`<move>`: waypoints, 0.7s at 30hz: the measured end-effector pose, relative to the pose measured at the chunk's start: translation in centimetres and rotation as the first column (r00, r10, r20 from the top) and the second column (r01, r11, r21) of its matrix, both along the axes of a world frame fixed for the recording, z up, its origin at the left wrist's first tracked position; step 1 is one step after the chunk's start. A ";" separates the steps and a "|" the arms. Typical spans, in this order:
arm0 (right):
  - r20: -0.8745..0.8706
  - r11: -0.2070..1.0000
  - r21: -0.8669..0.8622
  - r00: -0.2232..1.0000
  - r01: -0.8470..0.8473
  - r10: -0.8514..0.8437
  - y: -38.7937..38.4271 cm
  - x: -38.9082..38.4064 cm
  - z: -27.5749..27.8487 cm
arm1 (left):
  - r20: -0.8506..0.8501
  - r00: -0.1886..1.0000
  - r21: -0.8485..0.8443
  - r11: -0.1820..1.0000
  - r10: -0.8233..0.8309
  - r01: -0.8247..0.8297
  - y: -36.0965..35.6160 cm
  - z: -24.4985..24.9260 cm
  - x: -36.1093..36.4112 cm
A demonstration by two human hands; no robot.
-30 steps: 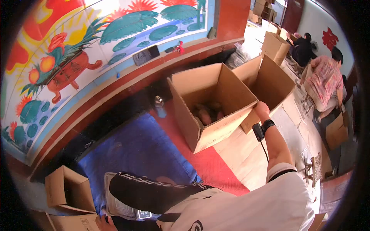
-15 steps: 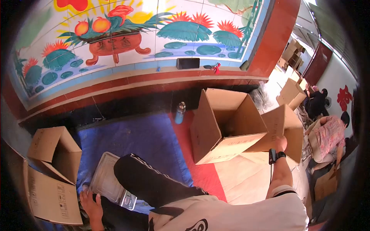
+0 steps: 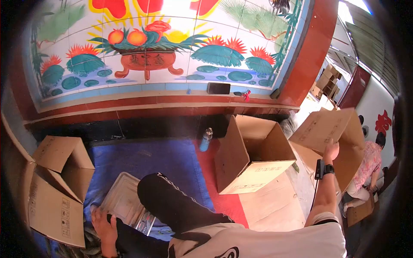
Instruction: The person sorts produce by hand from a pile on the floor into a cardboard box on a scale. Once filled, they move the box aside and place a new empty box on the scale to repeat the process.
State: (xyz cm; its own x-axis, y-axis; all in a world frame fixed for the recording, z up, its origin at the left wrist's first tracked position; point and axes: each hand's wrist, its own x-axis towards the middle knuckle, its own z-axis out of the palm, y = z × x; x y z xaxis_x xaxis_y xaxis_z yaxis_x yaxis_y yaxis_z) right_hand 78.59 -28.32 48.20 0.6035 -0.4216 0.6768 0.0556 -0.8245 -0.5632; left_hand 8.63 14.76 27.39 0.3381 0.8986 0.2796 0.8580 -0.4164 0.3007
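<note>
My right hand [image 3: 331, 150] grips the edge of an open cardboard box [image 3: 322, 129] and holds it tilted at arm's length to the right. A dark device is strapped on that wrist. My left hand [image 3: 104, 227] lies by my dark-trousered leg with fingers stretched out, beside the near-left edge of a weighing scale [image 3: 124, 193]. The scale has a flat tray and a display partly hidden by my leg. Just left of this hand stands a cardboard box with raised flaps [image 3: 58, 210]. Another open box [image 3: 258, 159] stands between my knee and the held box.
A blue bottle [image 3: 206, 139] stands near the wall. Blue sheeting [image 3: 146, 157] covers the floor ahead, with flat cardboard [image 3: 269, 202] to the right. A person in a pink patterned top [image 3: 369, 165] bends at the far right, by another box [image 3: 360, 211].
My right hand has lifted and tilted the box upward and to the right, away from the neighbouring box. My left hand stays by the scale. The view has shifted slightly.
</note>
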 end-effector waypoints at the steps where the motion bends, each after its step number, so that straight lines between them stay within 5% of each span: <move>1: 0.051 0.999 -0.013 0.998 -0.047 0.048 0.9 -0.6 1.0 | 0.014 1.000 0.024 1.000 -0.008 0.008 -0.1 -0.1 -0.1; 9: 0.406 0.895 -0.012 0.816 -0.446 0.412 8.5 -3.9 6.3 | 0.059 0.998 0.105 0.994 -0.023 0.016 -0.6 -0.2 -0.6; 12: 0.569 0.554 0.082 0.495 -0.829 0.657 12.3 -8.7 8.0 | 0.055 0.998 0.132 0.991 -0.023 0.016 -0.7 0.0 -0.9; 19: 0.553 0.121 0.120 0.168 -0.985 0.816 18.7 -16.4 10.3 | 0.016 0.999 0.117 0.992 0.040 -0.042 -1.4 0.6 -1.1; 21: 0.523 0.090 0.122 0.141 -0.988 0.840 20.9 -19.1 10.9 | 0.054 0.998 0.107 0.993 0.045 -0.050 -1.4 0.1 -1.4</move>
